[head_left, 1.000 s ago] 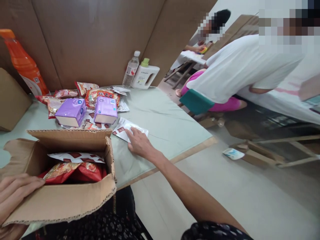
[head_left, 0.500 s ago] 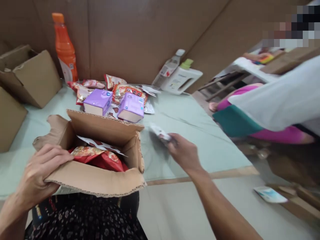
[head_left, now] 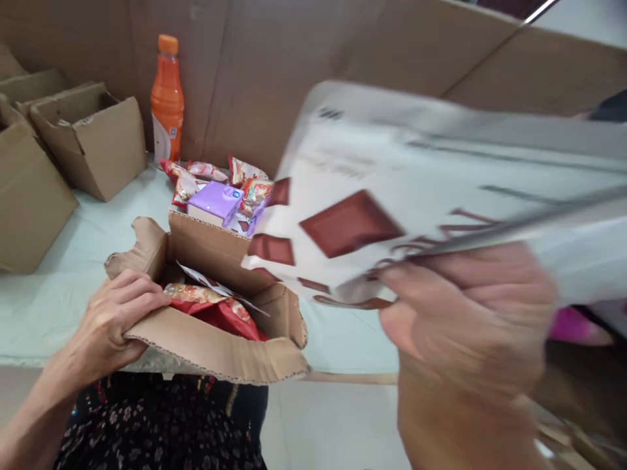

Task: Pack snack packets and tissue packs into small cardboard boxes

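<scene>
My left hand (head_left: 117,313) grips the near left edge of an open cardboard box (head_left: 215,349), fingers over the flap. Inside the box lie a red snack packet (head_left: 220,313) and a white packet with brown squares (head_left: 215,281). Close to the camera, my right hand (head_left: 470,320) pinches a flat white packet (head_left: 353,170) printed with brown chocolate squares. Motion blurs its lettering. This packet is held up to the right of the box and covers the table behind it.
Behind the box are a purple tissue pack (head_left: 215,201) and several small snack packets (head_left: 245,173). An orange drink bottle (head_left: 168,104) stands against the cardboard wall (head_left: 274,59). Other cardboard boxes (head_left: 102,150) stand on the left of the pale green table cover (head_left: 112,228).
My right hand has raised the white packet from low over the table toward the camera. My left hand still grips the box. The view has turned, shifting the box rightward in the picture.
</scene>
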`<state>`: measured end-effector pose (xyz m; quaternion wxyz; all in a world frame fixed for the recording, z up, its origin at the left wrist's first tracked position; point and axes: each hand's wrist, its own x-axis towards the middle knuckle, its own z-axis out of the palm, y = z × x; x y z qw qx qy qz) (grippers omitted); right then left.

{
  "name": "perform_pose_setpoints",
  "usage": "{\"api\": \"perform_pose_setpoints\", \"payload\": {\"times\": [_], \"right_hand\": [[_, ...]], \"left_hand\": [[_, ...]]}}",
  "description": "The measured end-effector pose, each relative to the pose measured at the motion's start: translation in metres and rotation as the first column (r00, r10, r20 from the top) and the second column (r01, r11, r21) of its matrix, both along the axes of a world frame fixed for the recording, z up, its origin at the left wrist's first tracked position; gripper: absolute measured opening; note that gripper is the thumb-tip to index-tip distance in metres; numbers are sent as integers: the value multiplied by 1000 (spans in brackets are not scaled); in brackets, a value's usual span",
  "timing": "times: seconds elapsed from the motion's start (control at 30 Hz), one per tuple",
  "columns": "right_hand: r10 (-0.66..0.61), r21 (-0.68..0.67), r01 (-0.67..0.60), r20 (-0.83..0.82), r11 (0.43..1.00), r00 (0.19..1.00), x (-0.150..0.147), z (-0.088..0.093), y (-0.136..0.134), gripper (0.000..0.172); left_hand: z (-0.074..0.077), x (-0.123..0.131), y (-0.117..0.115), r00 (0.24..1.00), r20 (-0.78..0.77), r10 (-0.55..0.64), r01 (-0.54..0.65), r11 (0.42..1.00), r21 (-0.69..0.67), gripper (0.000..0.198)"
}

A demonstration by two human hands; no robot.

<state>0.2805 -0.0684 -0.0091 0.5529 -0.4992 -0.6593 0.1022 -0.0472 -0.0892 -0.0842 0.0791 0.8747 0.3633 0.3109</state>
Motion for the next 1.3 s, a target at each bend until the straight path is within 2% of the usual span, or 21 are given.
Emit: {"api": "perform_pose_setpoints", "payload": {"times": [0.07,0.1,0.13,0.2,0.23,0.3,0.37,0.43,0.57,0.67,0.77,0.83,0.87,0.93,1.0,1.07,1.17,1.3], "right_hand": [[79,19,-81,71,997,994,-13,1,6,10],[136,3,-138,148,990,980,-18,1,9,11],[202,-46,-196,256,979,945,-24,1,12,16],[320,-213,-245,490,946,811,-36,0,17,29],[363,-311,-212,595,927,717,-43,-1,19,33],[450,-491,-49,747,870,490,-58,-2,24,32],[540,-587,110,791,802,286,-70,-1,30,26],[593,-617,189,787,764,172,-78,0,35,21],[597,-606,221,794,764,111,-82,-2,43,27],[630,-638,158,770,753,103,-83,-7,46,26],[667,-675,111,738,729,108,-83,-9,46,22],[664,-681,86,729,727,165,-77,-7,44,20],[647,-672,45,727,739,231,-71,-5,41,22],[590,-610,-102,691,786,418,-55,-1,35,26],[533,-479,-264,603,837,593,-37,1,27,27],[475,-344,-335,526,877,705,-21,-1,19,24],[321,-161,-278,444,947,836,-5,-13,11,20],[77,46,-91,251,995,965,9,-37,1,16]], "left_hand": [[1,2,0,1000,15,7,-7,1000,7,45],[2,3,0,1000,17,14,-14,1000,5,44],[3,4,0,1000,14,21,-21,1000,1,45],[5,5,0,1000,9,26,-26,1000,-2,45],[5,5,0,1000,10,22,-22,1000,0,46],[4,4,0,1000,19,13,-13,1000,7,46],[2,3,0,1000,19,7,-7,1000,2,47],[0,1,0,1000,13,0,0,1000,-7,48],[0,0,-1,1000,-1,-5,5,1000,-6,54],[4,1,-2,1000,-5,3,-3,1000,25,60],[6,1,-5,1000,0,22,-22,998,62,59],[5,-1,-7,999,28,26,-28,997,72,52],[4,-2,-9,999,45,28,-32,997,72,49],[1,-4,-11,997,71,37,-41,998,55,45],[0,-6,-12,994,97,48,-52,998,40,44],[2,-6,-13,989,141,39,-47,997,55,43],[6,-3,-13,971,233,53,-78,992,97,38],[9,7,-15,907,382,178,-237,965,113,33]]}}
